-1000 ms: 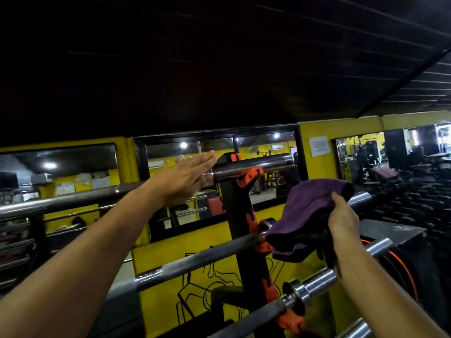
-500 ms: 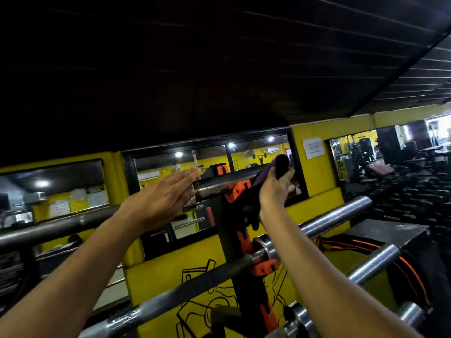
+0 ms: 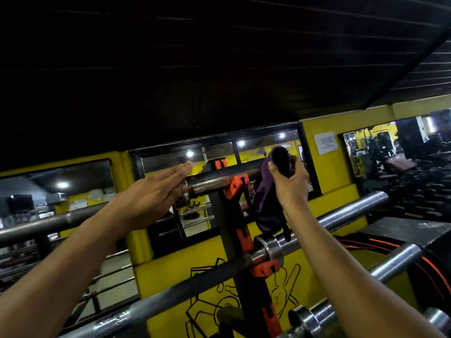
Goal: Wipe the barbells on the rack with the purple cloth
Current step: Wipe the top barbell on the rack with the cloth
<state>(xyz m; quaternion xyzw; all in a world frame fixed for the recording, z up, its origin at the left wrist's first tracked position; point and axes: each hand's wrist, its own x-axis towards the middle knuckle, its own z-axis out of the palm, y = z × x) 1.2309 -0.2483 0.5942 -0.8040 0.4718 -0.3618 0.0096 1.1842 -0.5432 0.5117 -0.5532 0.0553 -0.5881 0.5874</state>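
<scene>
Purple cloth [image 3: 262, 198] is now bunched in the right hand [image 3: 290, 184] and draped over the right-hand end sleeve of the top barbell [image 3: 212, 180], where a second ago it was held lower down, over the sleeve of the second barbell [image 3: 351, 211]. The hand has risen from that lower bar to the top one, and its fingers are curled round the cloth and the sleeve end together, thumb on the near side, with loose folds hanging down towards the bar below. The left hand [image 3: 151, 198] has hardly moved: it lies against the top barbell just left of the black rack upright [image 3: 224, 215], fingers straight and close together, pointing right along the steel, gripping nothing that I can see; it looks to be steadying the bar. Orange hooks [image 3: 234, 185] on the upright cradle the bar between the two hands. My reading is that wiping has shifted to the topmost bar, and that the stroke is at the far right tip of the sleeve, so the rest of that bar, running left past the flat hand, is yet to be covered. Whether the lower bars are clean I cannot tell from the steel. A third barbell [image 3: 395, 262] sits nearer and lower to the right, and the yellow wall [image 3: 339, 172] with its mirrors lies beyond.
</scene>
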